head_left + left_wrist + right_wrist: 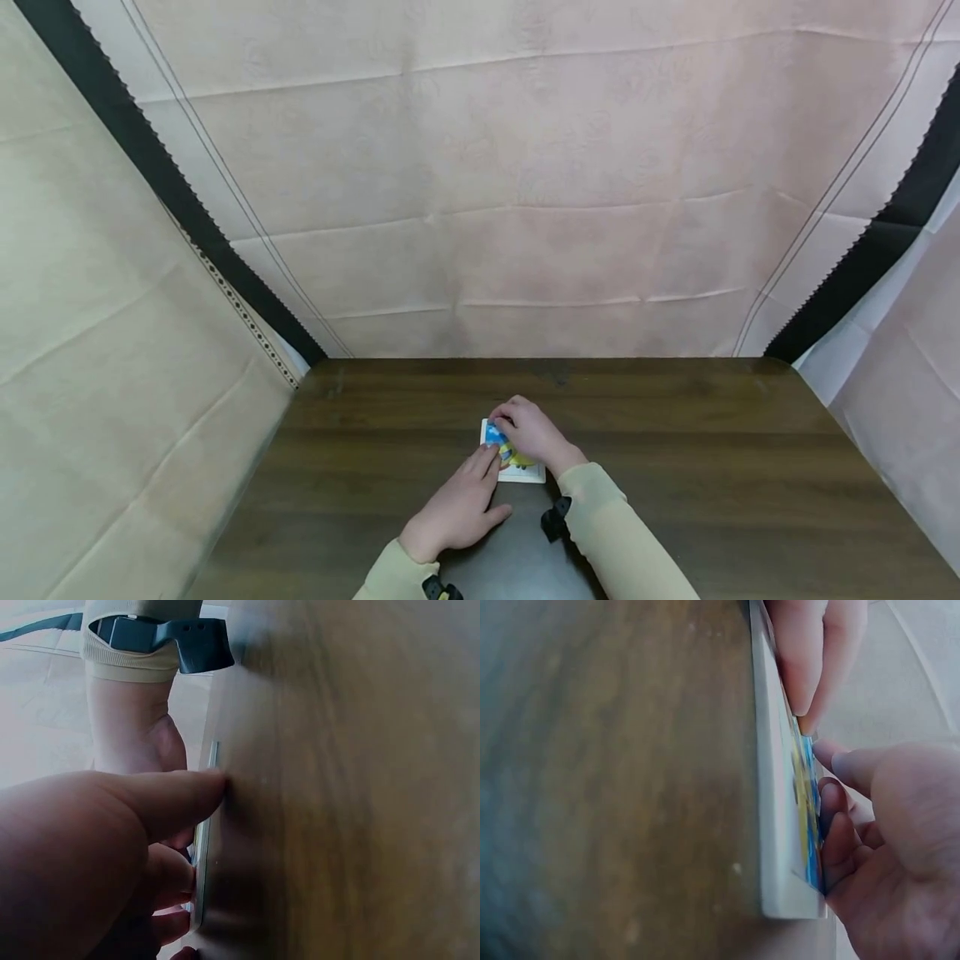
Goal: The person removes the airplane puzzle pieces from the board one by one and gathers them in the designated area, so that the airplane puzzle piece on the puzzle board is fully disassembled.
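Observation:
A small flat board with a white border (527, 475) and a blue and yellow picture lies on the table. My left hand (461, 508) comes in from the lower left; its straight fingers rest on the board's left side, with the thumb spread away. Over the far part of the picture is my right hand (532, 429), fingers bent, thumb and forefinger close together at the blue corner. In the right wrist view, the right thumb (851, 766) touches the blue edge of the picture. Whether a loose piece sits between those fingertips is hidden. From the left wrist, the board (202, 874) shows only edge-on.
A grey flat surface (517, 550) lies on the near side of the board, between the forearms. The brown wooden table (337, 467) extends to both sides. Pale fabric walls (525, 208) stand behind and beside it. Each wrist wears a black strap mount (555, 518).

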A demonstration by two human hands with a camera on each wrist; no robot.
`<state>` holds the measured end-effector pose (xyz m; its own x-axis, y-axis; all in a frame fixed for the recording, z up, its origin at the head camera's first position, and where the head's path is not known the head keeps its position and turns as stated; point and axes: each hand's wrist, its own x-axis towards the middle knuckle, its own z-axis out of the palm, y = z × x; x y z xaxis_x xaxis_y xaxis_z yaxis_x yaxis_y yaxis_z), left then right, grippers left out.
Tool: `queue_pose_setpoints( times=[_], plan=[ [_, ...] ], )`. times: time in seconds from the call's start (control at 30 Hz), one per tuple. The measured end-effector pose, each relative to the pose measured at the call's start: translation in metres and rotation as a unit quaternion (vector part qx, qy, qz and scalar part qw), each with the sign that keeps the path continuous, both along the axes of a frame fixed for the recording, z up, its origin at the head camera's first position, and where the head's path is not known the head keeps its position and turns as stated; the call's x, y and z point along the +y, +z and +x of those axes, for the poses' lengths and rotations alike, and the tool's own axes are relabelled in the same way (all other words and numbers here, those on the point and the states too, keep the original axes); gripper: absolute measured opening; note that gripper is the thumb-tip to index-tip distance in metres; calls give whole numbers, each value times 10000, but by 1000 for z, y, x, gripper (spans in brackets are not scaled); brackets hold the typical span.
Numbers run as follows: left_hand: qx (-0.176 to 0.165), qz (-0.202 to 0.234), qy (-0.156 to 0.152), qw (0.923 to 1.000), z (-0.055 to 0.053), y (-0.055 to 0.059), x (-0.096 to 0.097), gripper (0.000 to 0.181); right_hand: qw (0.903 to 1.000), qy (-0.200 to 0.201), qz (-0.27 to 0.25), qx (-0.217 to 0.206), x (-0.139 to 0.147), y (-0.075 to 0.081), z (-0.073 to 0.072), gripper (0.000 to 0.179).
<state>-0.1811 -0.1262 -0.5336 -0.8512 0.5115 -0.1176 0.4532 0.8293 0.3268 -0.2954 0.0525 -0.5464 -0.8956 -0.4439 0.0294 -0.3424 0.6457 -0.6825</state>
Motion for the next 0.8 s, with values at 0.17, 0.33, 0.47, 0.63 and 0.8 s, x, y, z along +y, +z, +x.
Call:
queue_pose_setpoints(
  times=[0.17,0.33,0.47,0.63,0.8],
  plan=[
    [-161,-23,-53,9999,-3,-3,-2,81,10000,14,83,-1,1,3,0,21],
    [-272,54,-56,9996,-3,-3,-3,83,9994,89,296,121,1,4,-3,21],
    [-243,169,-133,9995,-3,-3,-5,82,9978,194,573,264,0,8,-1,20],
    [-168,310,-238,9991,-2,-7,-7,81,9944,308,890,477,-3,16,3,21],
    [-201,274,-177,9993,-3,-8,-6,81,9948,277,859,463,-2,19,4,19]
  ],
)
